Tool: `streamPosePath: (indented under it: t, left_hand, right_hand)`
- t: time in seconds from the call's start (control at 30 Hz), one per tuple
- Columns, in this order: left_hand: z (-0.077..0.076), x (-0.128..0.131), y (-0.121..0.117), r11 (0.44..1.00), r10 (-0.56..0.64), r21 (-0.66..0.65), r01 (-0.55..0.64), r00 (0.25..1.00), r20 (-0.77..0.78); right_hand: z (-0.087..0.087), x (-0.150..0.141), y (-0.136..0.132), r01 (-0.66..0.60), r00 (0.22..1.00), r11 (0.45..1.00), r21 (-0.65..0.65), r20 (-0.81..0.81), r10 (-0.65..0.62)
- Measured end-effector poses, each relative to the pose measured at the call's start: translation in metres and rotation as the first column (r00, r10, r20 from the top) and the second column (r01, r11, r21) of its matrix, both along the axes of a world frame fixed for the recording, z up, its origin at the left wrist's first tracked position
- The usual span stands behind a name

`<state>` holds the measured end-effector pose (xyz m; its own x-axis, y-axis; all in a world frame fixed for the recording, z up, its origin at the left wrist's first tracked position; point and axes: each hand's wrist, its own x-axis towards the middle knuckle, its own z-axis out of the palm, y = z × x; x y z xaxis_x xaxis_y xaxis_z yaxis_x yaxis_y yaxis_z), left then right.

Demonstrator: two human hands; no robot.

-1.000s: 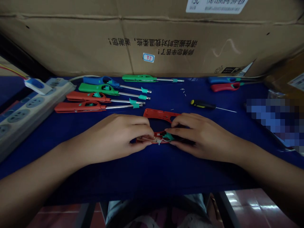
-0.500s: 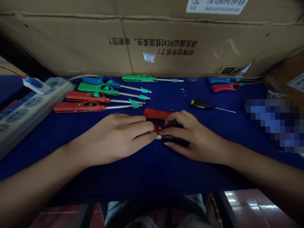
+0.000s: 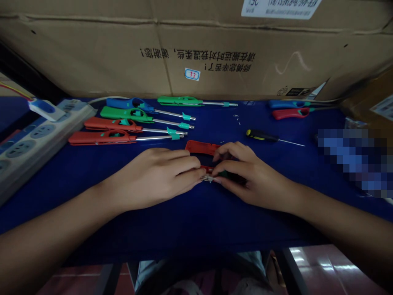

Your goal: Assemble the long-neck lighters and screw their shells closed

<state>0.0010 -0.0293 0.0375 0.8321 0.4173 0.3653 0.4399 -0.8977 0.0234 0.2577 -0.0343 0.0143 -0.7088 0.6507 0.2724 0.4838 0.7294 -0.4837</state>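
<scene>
My left hand point(image 3: 162, 174) is closed around the near red half of a lighter casing point(image 3: 207, 168), most of it hidden by my fingers. A small pale metallic part point(image 3: 207, 178) shows at my left fingertips. My right hand point(image 3: 248, 172) is closed at the other end of that casing, thumb and forefinger touching the small part. A bit of green point(image 3: 225, 173) shows beneath the right fingers. Just beyond lies another red casing half point(image 3: 202, 148), its right end partly covered by my right fingers.
Several long-necked lighters point(image 3: 102, 137) lie at the left, with a green one point(image 3: 179, 100) behind. A screwdriver point(image 3: 262, 135), small screws point(image 3: 237, 119) and blue and red lighters point(image 3: 291, 113) are to the right. A power strip point(image 3: 39, 131) borders the left; a cardboard box point(image 3: 107, 57) stands behind.
My right fingertips have shifted slightly, and the small metallic part now shows more between both hands. The far red casing half has stayed put.
</scene>
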Motion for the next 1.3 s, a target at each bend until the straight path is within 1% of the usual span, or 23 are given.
streamPosePath:
  t: [0.07, 0.1, 0.27, 0.53, 0.67, 0.77, 0.87, 1.0, 1.13, 1.2, 1.3]
  left_hand:
    - [0.0, 0.0, 0.001, 0.993, -0.053, 0.1, 0.056, 0.998, -0.033]
    - [0.001, 0.0, 0.001, 0.989, -0.068, 0.128, 0.072, 0.997, -0.034]
    - [0.002, -0.001, -0.001, 0.986, -0.069, 0.151, 0.072, 0.997, -0.025]
    - [0.001, -0.002, 0.0, 0.988, -0.078, 0.127, 0.084, 0.996, -0.051]
    - [0.001, 0.0, 0.0, 0.994, -0.061, 0.088, 0.067, 0.996, -0.068]
    - [-0.002, 0.0, 0.004, 0.997, -0.044, 0.059, 0.049, 0.996, -0.074]
    - [-0.009, -0.001, 0.008, 1.0, -0.03, 0.007, 0.031, 0.998, -0.056]
    - [-0.018, -0.002, 0.01, 0.99, 0.014, -0.14, -0.012, 1.0, 0.016]
    - [-0.022, 0.001, 0.008, 0.945, 0.082, -0.325, -0.034, 0.987, 0.136]
    - [-0.023, 0.003, 0.007, 0.927, 0.106, -0.375, -0.035, 0.979, 0.171]
    - [-0.024, 0.006, 0.006, 0.909, 0.121, -0.416, -0.022, 0.969, 0.213]
  right_hand:
    - [0.001, 0.001, -0.001, -0.002, 1.0, 1.0, -0.005, 0.023, 0.002]
    - [0.001, 0.001, -0.001, -0.003, 0.999, 1.0, -0.006, 0.032, 0.003]
    - [0.0, 0.0, -0.002, -0.004, 0.999, 1.0, -0.005, 0.044, 0.004]
    - [0.001, -0.001, -0.001, 0.009, 1.0, 0.999, -0.052, 0.012, -0.009]
    - [0.001, -0.001, -0.001, 0.012, 1.0, 0.998, -0.055, 0.007, -0.012]
    - [0.001, -0.001, -0.001, 0.02, 1.0, 0.999, -0.042, -0.007, -0.02]
    - [0.001, -0.001, 0.0, 0.048, 0.998, 0.998, -0.041, -0.03, -0.05]
    - [0.002, -0.002, -0.001, 0.089, 0.995, 0.995, -0.049, -0.043, -0.091]
    - [0.001, -0.003, -0.001, 0.102, 0.994, 0.994, -0.044, -0.038, -0.104]
    - [0.001, -0.003, -0.001, 0.108, 0.993, 0.993, -0.038, -0.034, -0.11]
    - [0.001, -0.003, -0.001, 0.116, 0.992, 0.992, -0.038, -0.036, -0.118]
